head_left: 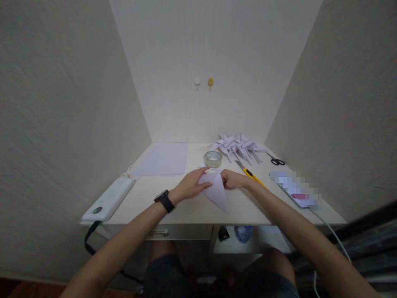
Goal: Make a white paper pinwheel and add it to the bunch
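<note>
Both hands were down on the pale wooden table (173,207), working a pale lilac paper folded into a long kite-shaped wedge (216,190). Its long axis ran from the far edge toward the person, and the sharp tip pointed at the near table edge, slightly right. The left hand (190,186) lay flat on the wedge's wide left corner, fingers spread, no closed grip. The right hand (232,179) pinched the wide right corner, its grip closed on the paper. Just beyond sat a clear tape roll (212,158) and a yellow utility knife (249,173).
</note>
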### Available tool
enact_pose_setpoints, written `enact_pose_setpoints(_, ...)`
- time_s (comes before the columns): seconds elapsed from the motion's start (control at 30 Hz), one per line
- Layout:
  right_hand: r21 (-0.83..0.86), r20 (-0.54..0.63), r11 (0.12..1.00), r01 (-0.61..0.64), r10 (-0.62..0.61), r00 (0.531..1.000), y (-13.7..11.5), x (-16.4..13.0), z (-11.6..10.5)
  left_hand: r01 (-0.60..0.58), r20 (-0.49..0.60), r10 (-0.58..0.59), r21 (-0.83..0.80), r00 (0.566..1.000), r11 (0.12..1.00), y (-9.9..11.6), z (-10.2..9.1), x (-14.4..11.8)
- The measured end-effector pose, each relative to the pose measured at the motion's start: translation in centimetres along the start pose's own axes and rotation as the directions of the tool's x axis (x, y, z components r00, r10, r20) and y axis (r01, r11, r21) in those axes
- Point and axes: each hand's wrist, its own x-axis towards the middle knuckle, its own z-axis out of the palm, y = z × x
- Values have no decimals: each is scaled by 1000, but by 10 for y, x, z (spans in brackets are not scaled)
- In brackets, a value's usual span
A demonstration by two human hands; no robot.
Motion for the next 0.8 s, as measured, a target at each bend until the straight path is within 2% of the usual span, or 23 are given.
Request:
enact_pose_setpoints(0.07, -1, -34, 1000, -3, 3, 999, -1, -3, 0, 76, -28, -78, -62, 997, 995, -5, 2, 4)
enact_pose_setpoints(0.1, -11, -95, 1000, -11, 10, 995, 0, -6, -1, 105, -41, -109, -84, 993, 991, -6, 2, 4)
enact_pose_setpoints(0.13, -32, -190, 999, -26, 20, 982, 1, -11, -3, 128, -52, -134, -99, 990, 987, -7, 1, 4)
enact_pose_setpoints(0.17, -70, -317, 996, -56, 31, 948, 2, -18, -6, 147, -66, -154, -103, 986, 984, -8, 0, 3)
enact_pose_setpoints(0.23, -177, -589, 967, -185, 46, 807, 7, -35, -12, 177, -105, -184, -76, 977, 981, -8, -3, 1)
enact_pose_setpoints(0.3, -290, -786, 854, -432, 45, 616, 10, -55, -17, 194, -137, -197, -37, 971, 980, -7, -4, -1)
enact_pose_setpoints(0.33, -320, -828, 765, -559, 61, 557, 11, -64, -18, 195, -144, -197, -28, 970, 980, -5, -4, -2)
enact_pose_setpoints(0.37, -345, -843, 669, -658, 88, 531, 12, -73, -18, 190, -140, -193, -32, 971, 981, -3, -3, -2)
enact_pose_setpoints(0.47, -401, -852, 434, -807, 147, 502, 12, -89, -11, 171, -73, -178, -93, 981, 981, 5, 3, 2)
enact_pose_setpoints(0.57, -424, -849, 315, -849, 189, 494, 13, -92, -3, 198, 9, -199, -147, 980, 969, 12, 11, 9)
enact_pose_setpoints(0.7, -418, -842, 298, -858, 228, 489, 15, -95, 0, 247, 34, -247, -257, 969, 934, 13, 19, 18)
enact_pose_setpoints(0.8, -415, -855, 333, -847, 176, 488, 15, -108, 2, 233, 46, -235, -396, 971, 888, 7, 23, 21)
